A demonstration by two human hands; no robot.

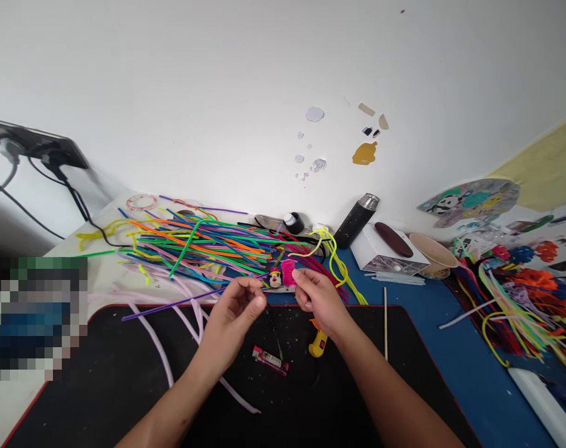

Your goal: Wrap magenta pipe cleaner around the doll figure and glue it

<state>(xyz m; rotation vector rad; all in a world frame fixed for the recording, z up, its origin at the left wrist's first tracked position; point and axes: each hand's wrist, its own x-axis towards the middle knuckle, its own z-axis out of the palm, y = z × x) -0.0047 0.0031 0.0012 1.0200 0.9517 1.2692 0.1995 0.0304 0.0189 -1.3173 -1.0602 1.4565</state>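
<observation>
My left hand [240,311] is raised over the black mat, its thumb and fingers pinched together; whatever lies between them is too small to make out. A purple pipe cleaner [170,305] runs up to its knuckles, and I cannot tell whether it is held or passes behind. My right hand [317,298] is closed just to the right, fingertips curled and their contents hidden. Beside its thumb is a bright pink object [288,274], next to a small figure with a yellow and red top [276,278]. Below the hands lie a red lighter [270,359] and a yellow-handled cutter [318,343].
Many coloured pipe cleaners [208,242] are heaped behind the black mat [357,398]. A black flask [356,221] leans near a white box [380,249]. A thin wooden stick [385,323] lies at right, with more pipe cleaners [520,311] beyond.
</observation>
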